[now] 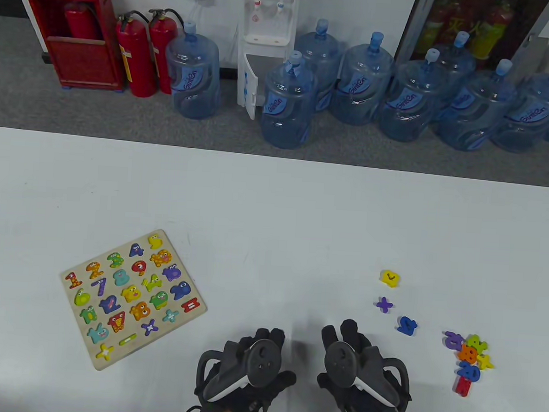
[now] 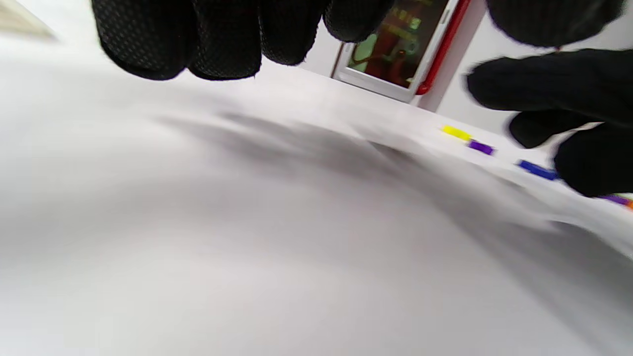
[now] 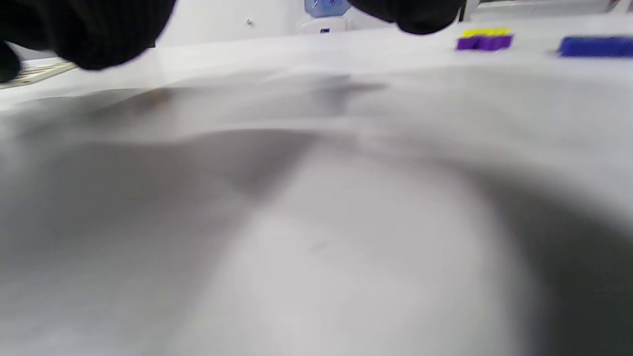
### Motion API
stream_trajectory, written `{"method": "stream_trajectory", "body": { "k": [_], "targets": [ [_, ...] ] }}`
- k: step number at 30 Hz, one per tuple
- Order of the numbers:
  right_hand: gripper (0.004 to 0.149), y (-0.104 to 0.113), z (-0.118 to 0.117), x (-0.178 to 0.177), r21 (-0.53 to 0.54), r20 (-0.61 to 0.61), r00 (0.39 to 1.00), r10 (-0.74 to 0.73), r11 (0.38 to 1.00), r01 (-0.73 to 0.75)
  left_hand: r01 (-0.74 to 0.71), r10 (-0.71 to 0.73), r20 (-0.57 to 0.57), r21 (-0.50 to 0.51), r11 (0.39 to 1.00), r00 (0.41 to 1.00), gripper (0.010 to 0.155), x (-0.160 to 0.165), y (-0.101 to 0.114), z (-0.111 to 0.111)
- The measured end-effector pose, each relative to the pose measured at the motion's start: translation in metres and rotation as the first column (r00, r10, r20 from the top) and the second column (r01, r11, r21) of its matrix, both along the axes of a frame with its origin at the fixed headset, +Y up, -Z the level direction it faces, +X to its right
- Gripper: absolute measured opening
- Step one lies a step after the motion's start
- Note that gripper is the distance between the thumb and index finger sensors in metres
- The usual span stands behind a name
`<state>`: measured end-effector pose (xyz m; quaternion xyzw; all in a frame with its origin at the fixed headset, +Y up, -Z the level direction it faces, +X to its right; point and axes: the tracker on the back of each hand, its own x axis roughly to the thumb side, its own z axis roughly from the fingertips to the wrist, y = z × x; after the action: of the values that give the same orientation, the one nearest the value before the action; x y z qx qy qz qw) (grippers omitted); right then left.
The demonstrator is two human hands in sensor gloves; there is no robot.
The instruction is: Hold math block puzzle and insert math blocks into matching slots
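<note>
The wooden math puzzle board (image 1: 131,297) lies flat on the white table at the left, with many coloured number and sign blocks in its slots. Loose blocks lie at the right: a yellow one (image 1: 389,277), a purple plus (image 1: 384,305), a blue number (image 1: 406,325) and a small pile (image 1: 468,360). My left hand (image 1: 266,343) and right hand (image 1: 345,336) rest side by side at the table's near edge, between board and blocks, both empty with fingers spread. The left wrist view shows the yellow (image 2: 456,132), purple (image 2: 480,147) and blue (image 2: 537,169) blocks far off.
The white table (image 1: 274,206) stretches wide beyond the hands. Behind its far edge stand several blue water bottles (image 1: 288,102), a water dispenser (image 1: 266,42), red fire extinguishers (image 1: 137,53) and a red cabinet (image 1: 64,25) on the floor.
</note>
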<state>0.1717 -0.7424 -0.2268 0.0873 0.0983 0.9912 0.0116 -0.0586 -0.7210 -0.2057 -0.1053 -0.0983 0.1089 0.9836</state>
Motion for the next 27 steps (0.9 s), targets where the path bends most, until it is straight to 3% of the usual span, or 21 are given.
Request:
{"method": "stream_trajectory", "body": {
  "k": [3,6,11,12,14,15,16,18,27],
  "targets": [
    [0.090,0.006,-0.005,0.027,0.070,0.085,0.995,0.058,0.995,-0.064,0.168,-0.168,-0.101,-0.011,0.986,0.981,0.083,-0.036,0.008,-0.002],
    [0.091,0.005,-0.009,0.053,0.076,0.163,0.983,0.087,0.992,-0.101,0.275,-0.284,-0.209,-0.071,0.959,0.936,0.085,-0.077,0.006,-0.004],
    [0.097,-0.017,-0.026,0.132,-0.074,0.398,0.904,0.155,0.988,-0.137,0.432,-0.537,-0.290,-0.355,0.829,0.792,0.092,-0.152,-0.017,-0.005],
    [0.099,-0.019,-0.028,0.143,-0.122,0.413,0.896,0.162,0.985,-0.122,0.424,-0.545,-0.307,-0.380,0.822,0.781,0.093,-0.164,-0.023,-0.004],
    [0.100,-0.020,-0.028,0.152,-0.120,0.434,0.892,0.129,0.989,-0.085,0.373,-0.519,-0.318,-0.420,0.827,0.793,0.093,-0.180,-0.030,-0.002],
    [0.099,-0.018,-0.029,0.153,-0.113,0.434,0.891,0.133,0.989,-0.093,0.288,-0.430,-0.327,-0.402,0.869,0.841,0.092,-0.185,-0.032,-0.002],
    [0.098,-0.018,-0.029,0.153,-0.108,0.437,0.889,0.137,0.989,-0.100,0.260,-0.396,-0.382,-0.360,0.896,0.835,0.091,-0.185,-0.030,0.001],
    [0.087,-0.019,-0.030,0.147,-0.119,0.421,0.892,0.163,0.985,-0.124,0.276,-0.406,-0.356,-0.363,0.890,0.842,0.089,-0.185,-0.029,0.001],
    [0.067,-0.006,-0.028,0.131,-0.039,0.375,0.920,0.114,0.994,-0.107,0.303,-0.402,-0.254,-0.351,0.886,0.880,0.083,-0.155,-0.024,0.006]
  ]
}}
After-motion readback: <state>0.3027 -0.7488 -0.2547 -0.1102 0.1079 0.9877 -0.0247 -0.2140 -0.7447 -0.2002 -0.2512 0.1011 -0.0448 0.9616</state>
